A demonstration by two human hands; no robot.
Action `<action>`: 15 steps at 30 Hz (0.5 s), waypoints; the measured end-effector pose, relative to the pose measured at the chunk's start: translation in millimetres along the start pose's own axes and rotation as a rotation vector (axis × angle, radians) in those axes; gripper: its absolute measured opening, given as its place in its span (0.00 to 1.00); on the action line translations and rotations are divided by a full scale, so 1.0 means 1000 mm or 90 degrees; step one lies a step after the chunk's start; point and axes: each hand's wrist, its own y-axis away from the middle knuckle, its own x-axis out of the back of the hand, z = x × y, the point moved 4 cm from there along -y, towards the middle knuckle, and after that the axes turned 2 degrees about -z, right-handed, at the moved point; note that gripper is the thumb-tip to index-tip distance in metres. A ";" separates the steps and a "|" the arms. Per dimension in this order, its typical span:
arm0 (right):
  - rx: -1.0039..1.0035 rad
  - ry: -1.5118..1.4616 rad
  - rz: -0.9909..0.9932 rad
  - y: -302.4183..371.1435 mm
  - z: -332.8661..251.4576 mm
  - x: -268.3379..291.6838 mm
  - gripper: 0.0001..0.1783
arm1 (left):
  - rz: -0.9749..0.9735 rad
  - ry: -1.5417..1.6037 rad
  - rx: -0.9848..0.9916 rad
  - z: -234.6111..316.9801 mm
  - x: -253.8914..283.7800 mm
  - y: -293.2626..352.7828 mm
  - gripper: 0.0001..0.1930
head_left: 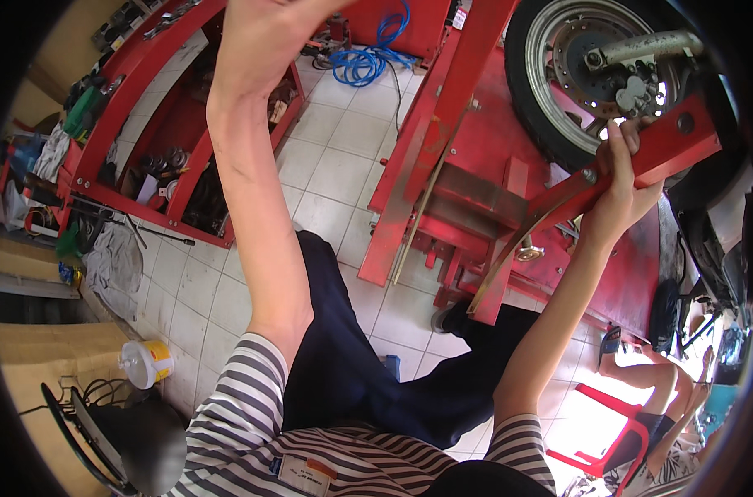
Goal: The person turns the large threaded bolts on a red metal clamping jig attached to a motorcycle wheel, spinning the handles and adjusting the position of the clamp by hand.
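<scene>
My right hand (623, 186) is wrapped round a red metal bar (681, 141), part of a red steel frame on a motorcycle lift (633, 273). Just beyond that hand is a motorcycle wheel (532, 103) with a black tyre, a brake disc and a grey metal arm across its hub. My left arm reaches far forward, and my left hand (265, 41) runs out of the picture at the top, its fingers mostly hidden. Near it rises a red upright post (468, 62) of the same frame.
At left stands a red tool cabinet (173, 217) with parts on its shelves. A blue coiled hose (360, 68) lies on the white tiled floor (323, 170). A white bucket (147, 364) stands lower left. At lower right, another person (662, 389) sits by a red chair (592, 455).
</scene>
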 end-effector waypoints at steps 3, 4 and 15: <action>-0.007 0.000 0.010 0.001 0.001 0.002 0.22 | -0.035 -0.069 0.058 -0.001 0.003 -0.004 0.21; -0.010 0.009 0.018 0.001 0.002 0.003 0.22 | -0.015 -0.078 0.157 0.003 0.004 -0.001 0.21; -0.010 0.005 0.015 0.002 0.001 0.003 0.20 | -0.032 -0.059 0.138 0.006 0.001 0.004 0.22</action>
